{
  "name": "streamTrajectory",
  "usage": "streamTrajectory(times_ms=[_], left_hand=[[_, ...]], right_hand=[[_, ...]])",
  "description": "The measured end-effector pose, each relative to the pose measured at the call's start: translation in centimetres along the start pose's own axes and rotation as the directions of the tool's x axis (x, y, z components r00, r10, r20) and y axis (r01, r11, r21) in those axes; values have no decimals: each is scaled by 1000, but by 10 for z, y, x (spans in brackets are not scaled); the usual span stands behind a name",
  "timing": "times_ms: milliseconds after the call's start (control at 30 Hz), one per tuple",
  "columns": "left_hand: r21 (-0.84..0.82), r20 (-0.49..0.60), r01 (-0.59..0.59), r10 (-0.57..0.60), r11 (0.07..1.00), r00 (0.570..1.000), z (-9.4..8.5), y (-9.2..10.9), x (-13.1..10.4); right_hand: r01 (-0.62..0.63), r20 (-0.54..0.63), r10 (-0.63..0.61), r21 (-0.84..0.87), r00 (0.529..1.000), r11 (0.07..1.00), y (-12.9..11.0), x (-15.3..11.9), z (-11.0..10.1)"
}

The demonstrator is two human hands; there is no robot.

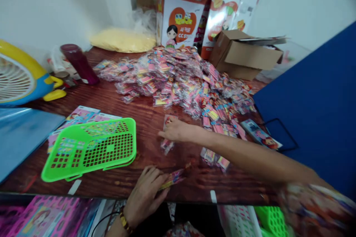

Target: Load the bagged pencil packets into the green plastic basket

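My left hand (148,189), with a bracelet on its wrist, is closed around a few small plastic packets (174,178) near the table's front edge. Ahead of it, my right hand (175,130) touches another clear packet (167,145) lying on the wooden table; its fingertips are partly hidden and blurred, so its hold is unclear. A large heap of pink and yellow packets (178,77) spreads behind my hands. More packets (213,155) lie in a row under and beside my right forearm.
A green basket (110,148) sits at left, with printed cards (83,111) behind it. Farther back are a fan (16,76), a dark red bottle (79,63), an open carton (250,57) and tall boxes (182,18). A blue panel (314,111) stands at right.
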State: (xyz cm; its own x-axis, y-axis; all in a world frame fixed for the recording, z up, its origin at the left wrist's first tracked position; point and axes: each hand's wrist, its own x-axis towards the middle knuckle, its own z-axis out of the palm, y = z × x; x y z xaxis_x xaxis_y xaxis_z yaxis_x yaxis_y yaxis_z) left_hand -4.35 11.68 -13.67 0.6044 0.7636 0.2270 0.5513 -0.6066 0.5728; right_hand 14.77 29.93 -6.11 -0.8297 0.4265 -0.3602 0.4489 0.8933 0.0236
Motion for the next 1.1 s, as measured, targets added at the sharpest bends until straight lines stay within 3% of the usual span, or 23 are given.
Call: streamTrajectory(times_ms=[200, 267, 333, 400, 467, 500, 533, 600, 700, 867, 933, 1000, 1100], left_hand=[[15, -17, -42, 43, 999, 999, 1, -6, -1], [21, -6, -51, 51, 998, 999, 1, -7, -1], [28, -21, -66, 67, 997, 998, 1, -8, -1], [36, -43, -90, 91, 995, 995, 1, -8, -1], [45, -60, -111, 114, 993, 992, 2, -10, -2], [52, -64, -116, 120, 992, 991, 2, -11, -2], [58, -67, -121, 125, 991, 990, 3, -12, -2], [73, -74, -132, 137, 989, 988, 5, -15, -3], [87, -94, -148, 156, 985, 983, 7, -18, -3], [88, -120, -121, 131, 989, 984, 6, -16, -2], [83, -113, -100, 109, 991, 988, 6, -14, -1], [81, -119, -98, 107, 992, 987, 6, -13, 0], [85, -130, -108, 119, 991, 984, 5, -11, 1]], right_hand=[[12, -153, -34, -147, 988, 989, 8, 3, 13], [23, -114, -31, -74, 993, 997, 12, -10, 7], [-105, -73, 110, 79, 991, 991, 20, -34, -3], [-327, -94, 354, 226, 930, 918, 32, -69, -12], [-504, -127, 578, 365, 806, 783, 41, -116, -14], [-550, -94, 644, 437, 759, 712, 42, -141, -11], [-570, -28, 664, 487, 747, 662, 41, -166, -6], [-570, 127, 602, 516, 789, 639, 29, -209, 10], [-545, 219, 501, 418, 837, 727, 1, -244, 45], [-516, 180, 486, 222, 855, 827, -23, -239, 95], [-514, 150, 493, 163, 857, 842, -23, -232, 102], [-456, 100, 446, 129, 890, 881, -22, -230, 103], [-404, 80, 396, 178, 915, 897, -22, -237, 104]])
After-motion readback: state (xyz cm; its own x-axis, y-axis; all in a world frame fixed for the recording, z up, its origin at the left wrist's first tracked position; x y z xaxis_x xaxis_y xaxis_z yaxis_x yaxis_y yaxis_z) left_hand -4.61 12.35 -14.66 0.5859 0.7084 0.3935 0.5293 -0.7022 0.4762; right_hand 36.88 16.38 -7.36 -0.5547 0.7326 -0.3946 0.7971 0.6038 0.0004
